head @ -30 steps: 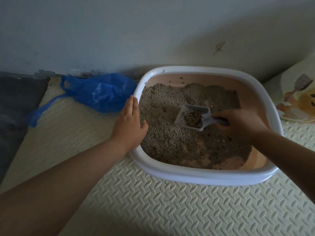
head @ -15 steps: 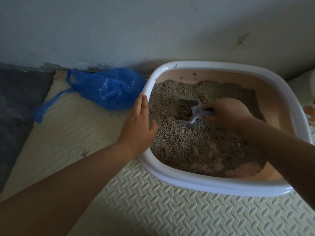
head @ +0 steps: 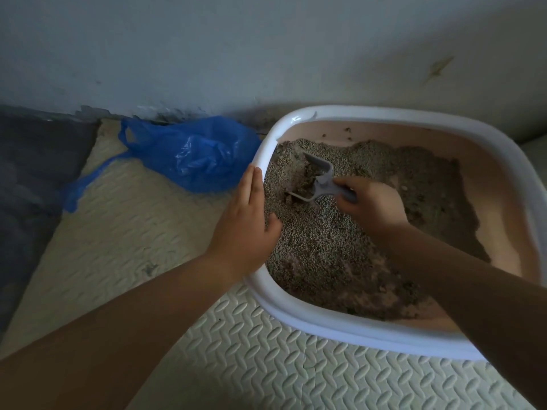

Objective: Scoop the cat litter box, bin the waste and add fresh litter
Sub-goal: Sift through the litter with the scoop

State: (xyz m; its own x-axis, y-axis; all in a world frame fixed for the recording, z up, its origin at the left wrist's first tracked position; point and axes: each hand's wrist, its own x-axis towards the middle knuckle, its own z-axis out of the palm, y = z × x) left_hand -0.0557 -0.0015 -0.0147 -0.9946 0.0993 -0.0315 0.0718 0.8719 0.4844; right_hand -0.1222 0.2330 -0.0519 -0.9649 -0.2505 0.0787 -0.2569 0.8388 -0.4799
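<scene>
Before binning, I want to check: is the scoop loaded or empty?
Loaded: dark clumped litter sits in the scoop, held by the right hand.

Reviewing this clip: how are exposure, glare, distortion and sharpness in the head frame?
Head view: dim, underexposed, left forearm dark; small glare on the crinkled blue plastic bag and the rim of the white-rimmed pink litter box; wide-angle bending towards the edges; grey plastic scoop in the right hand reasonably sharp.

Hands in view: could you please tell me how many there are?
2: left hand resting on the litter box rim; right hand inside it, gripping the scoop.
</scene>
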